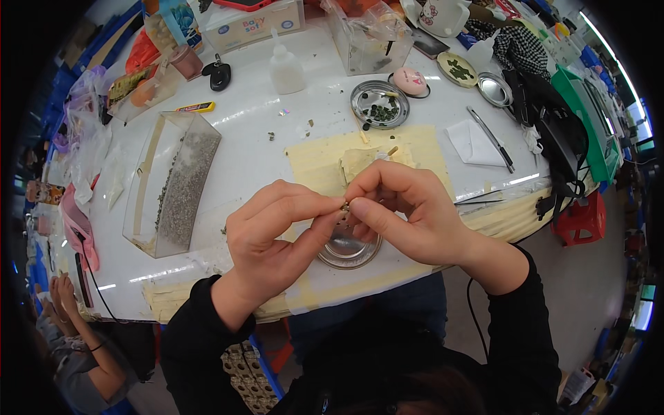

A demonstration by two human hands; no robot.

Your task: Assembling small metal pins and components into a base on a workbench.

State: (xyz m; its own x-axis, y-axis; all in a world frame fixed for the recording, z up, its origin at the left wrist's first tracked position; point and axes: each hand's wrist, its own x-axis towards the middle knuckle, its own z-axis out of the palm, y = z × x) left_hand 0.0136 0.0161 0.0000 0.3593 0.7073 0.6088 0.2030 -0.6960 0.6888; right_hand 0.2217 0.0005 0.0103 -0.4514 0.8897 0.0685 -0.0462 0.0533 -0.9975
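My left hand (273,232) and my right hand (409,211) meet over the near edge of the table. Thumb and forefinger of each are closed on one tiny dark-gold piece (345,206), too small for me to name. Below them a round metal dish (348,259) is partly covered by the fingers; small specks show in it. Just beyond the hands, a cream-coloured wrapped block (356,160) lies on a yellowish taped sheet (311,162). Farther back stands a round metal tin (400,119) with dark green bits in it.
On the left sits a clear box of grey granules (187,187). A white squeeze bottle (286,69) stands at the back. To the right lie a pen (490,138) on white paper (467,146) and a dish of green pieces (456,70). Another person's hands (63,296) show at far left.
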